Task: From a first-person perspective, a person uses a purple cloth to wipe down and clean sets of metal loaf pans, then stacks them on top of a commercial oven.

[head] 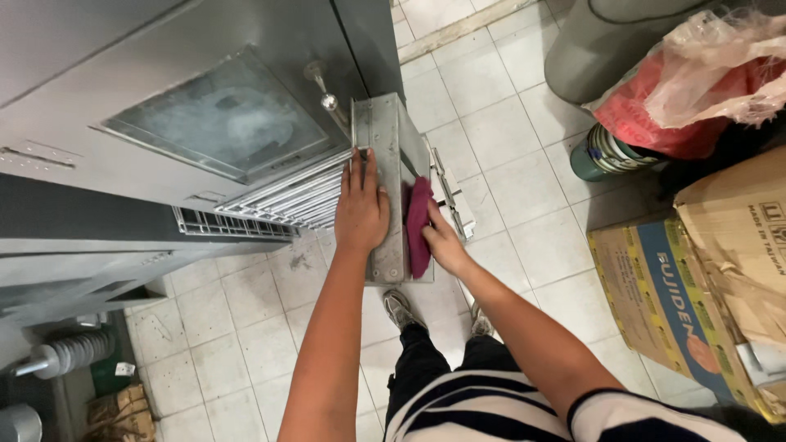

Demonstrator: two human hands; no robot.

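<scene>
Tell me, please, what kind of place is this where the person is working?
Probably a back kitchen or storeroom of a food business. A grey metal oven-like cabinet with wire racks stands on a worn tiled floor. Cardboard boxes and a bin with plastic bags are piled at one side.

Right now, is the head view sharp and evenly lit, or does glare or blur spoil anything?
Head view: mostly sharp, flat light. The left hand on the metal panel and the right hand holding the magenta cloth read clearly. The oven window looks hazy; wide-angle lens bends the floor tiles.
</scene>
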